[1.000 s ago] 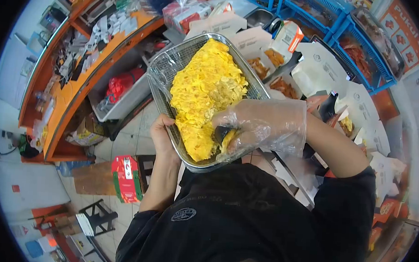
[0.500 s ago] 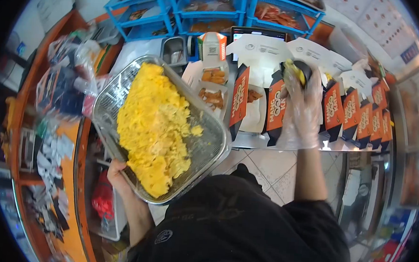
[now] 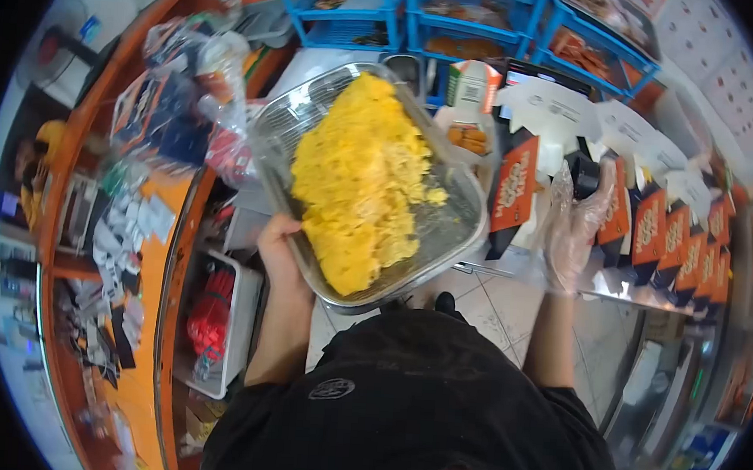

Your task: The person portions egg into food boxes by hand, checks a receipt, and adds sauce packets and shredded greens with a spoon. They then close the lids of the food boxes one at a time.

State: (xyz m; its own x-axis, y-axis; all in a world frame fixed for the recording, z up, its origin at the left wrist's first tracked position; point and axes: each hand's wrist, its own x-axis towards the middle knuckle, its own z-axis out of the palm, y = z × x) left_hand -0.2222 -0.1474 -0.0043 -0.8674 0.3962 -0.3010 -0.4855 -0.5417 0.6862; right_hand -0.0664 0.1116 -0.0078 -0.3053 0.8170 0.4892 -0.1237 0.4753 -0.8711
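Note:
My left hand (image 3: 282, 251) grips the near-left rim of a metal tray (image 3: 459, 231), which is tilted in the air. A large heap of yellow scrambled egg (image 3: 362, 182) lies in the tray. My right hand (image 3: 577, 226), in a clear plastic glove, is closed around a small black cup (image 3: 583, 174) over the row of takeout boxes. What the cup holds cannot be made out. Orange and black panels mark the boxes, such as this takeout box (image 3: 514, 187) left of the hand; their white lids (image 3: 552, 108) stand raised. Browned food pieces (image 3: 468, 139) sit in a box beside the tray.
Blue stacked racks (image 3: 467, 21) with food stand at the back. At left are plastic bags (image 3: 164, 110) on an orange-edged counter (image 3: 152, 307) and a white bin (image 3: 241, 330) holding a red bag (image 3: 210, 315). Tiled floor (image 3: 488, 311) shows below the box counter.
The view has swung left, so everything sits farther right. My right hand has tipped the black cup over and lowered it toward a box; the egg seen in it earlier no longer shows.

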